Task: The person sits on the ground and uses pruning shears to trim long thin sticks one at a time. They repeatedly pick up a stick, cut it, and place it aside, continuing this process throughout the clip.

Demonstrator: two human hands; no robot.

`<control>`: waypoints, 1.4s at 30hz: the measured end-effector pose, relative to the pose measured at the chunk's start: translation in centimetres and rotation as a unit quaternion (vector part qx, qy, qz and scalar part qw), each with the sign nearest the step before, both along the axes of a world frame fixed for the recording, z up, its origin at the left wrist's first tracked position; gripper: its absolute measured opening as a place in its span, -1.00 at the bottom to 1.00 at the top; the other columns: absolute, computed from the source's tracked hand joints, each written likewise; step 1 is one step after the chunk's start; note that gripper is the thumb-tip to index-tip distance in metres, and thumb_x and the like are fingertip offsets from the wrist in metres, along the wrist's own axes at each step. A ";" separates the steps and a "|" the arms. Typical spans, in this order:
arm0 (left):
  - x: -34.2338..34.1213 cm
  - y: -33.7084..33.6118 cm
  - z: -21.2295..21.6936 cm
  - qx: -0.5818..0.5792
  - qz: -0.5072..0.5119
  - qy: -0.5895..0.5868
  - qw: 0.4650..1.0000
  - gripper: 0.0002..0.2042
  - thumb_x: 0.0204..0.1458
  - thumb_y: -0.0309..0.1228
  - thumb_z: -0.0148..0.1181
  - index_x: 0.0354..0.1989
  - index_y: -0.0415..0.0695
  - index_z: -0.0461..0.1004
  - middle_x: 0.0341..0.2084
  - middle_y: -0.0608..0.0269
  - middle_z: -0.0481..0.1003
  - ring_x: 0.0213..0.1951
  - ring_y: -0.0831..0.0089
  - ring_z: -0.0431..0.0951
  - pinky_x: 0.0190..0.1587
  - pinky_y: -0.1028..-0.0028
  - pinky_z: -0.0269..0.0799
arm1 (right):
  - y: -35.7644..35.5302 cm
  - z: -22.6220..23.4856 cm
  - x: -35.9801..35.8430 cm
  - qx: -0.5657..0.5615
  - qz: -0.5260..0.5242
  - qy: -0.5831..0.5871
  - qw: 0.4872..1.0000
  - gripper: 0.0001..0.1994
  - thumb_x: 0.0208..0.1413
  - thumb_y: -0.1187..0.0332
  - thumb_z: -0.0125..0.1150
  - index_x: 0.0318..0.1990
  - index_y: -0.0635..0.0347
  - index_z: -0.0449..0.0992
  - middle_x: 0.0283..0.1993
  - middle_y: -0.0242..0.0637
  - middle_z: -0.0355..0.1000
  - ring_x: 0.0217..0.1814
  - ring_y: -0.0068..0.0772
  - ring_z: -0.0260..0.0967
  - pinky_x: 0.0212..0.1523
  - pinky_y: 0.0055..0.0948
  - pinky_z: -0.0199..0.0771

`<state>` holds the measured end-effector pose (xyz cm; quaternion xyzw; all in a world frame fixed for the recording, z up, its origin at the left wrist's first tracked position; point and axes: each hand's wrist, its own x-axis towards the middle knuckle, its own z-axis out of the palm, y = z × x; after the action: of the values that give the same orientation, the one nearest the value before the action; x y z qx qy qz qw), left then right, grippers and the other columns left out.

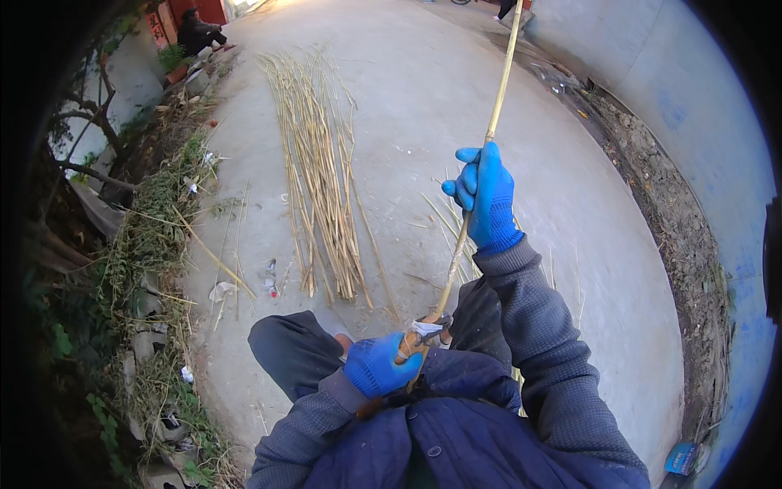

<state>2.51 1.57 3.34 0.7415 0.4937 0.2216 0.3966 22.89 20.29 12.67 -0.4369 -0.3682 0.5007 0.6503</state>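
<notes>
Stalk (454, 261) slants up before you, top out of view. Your right hand (486, 196): fingers wrapped round stalk. Your left hand (379, 364): fingers clasping tool (410, 345) at stalk's lower part. Bundle (323, 175) ahead, leftward, on pavement (423, 106).

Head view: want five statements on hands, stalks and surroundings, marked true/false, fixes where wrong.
1. The right hand grips a long stalk. True.
2. The left hand is bare. False: it wears a blue glove.
3. The big pile of stalks lies to the right of the gripped stalk. False: it lies to the left, on the paved ground.
4. Another person sits at the upper left. True.
5. The left hand appears higher in the picture than the right. False: it is lower.
</notes>
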 end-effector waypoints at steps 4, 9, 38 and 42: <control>-0.1 -1.0 0.2 0.003 0.030 -0.005 1.000 -0.64 -0.01 -0.12 0.25 -0.33 -0.22 0.51 -0.54 -0.13 0.53 -0.46 -0.03 0.59 -0.40 0.17 0.48 | 0.1 -0.2 -1.1 0.065 0.038 0.007 0.997 -0.46 0.39 0.00 -0.30 -0.21 0.40 0.40 -0.74 -0.48 0.02 -0.81 -0.60 -0.03 -0.51 -0.41 0.54; -0.5 -1.2 -0.4 -0.027 0.035 0.014 0.999 -0.64 -0.02 -0.11 0.25 -0.33 -0.23 0.50 -0.50 -0.15 0.53 -0.43 -0.04 0.59 -0.37 0.15 0.49 | 0.7 -0.3 -1.9 0.035 0.038 -0.002 0.999 -0.47 0.38 0.01 -0.27 -0.21 0.42 0.41 -0.74 -0.48 0.04 -0.81 -0.59 -0.03 -0.51 -0.40 0.55; 2.8 13.5 5.1 -0.152 0.038 -0.282 0.947 -0.69 0.16 -0.37 0.18 -0.01 -0.33 0.42 -0.33 0.05 0.59 -0.40 0.40 0.64 -0.42 0.50 0.57 | -11.5 -9.0 0.0 -0.002 0.109 -0.218 0.970 -0.65 0.34 0.23 -0.03 0.15 0.24 0.40 -0.43 -0.22 0.50 -0.43 -0.47 0.50 -0.35 -0.44 0.50; 4.0 12.4 4.0 -0.251 0.055 -0.368 0.894 -0.64 0.19 -0.28 0.14 0.02 -0.31 0.44 -0.37 0.10 0.58 -0.41 0.41 0.62 -0.40 0.50 0.56 | -10.4 -8.5 1.4 -0.052 0.115 -0.278 0.952 -0.70 0.32 0.25 -0.01 0.07 0.21 0.43 -0.46 -0.18 0.48 -0.45 -0.41 0.51 -0.42 -0.41 0.47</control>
<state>6.56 13.98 7.34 0.4547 0.3919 0.3686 0.7098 24.29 9.86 4.22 -0.5463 -0.5556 0.4495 0.4367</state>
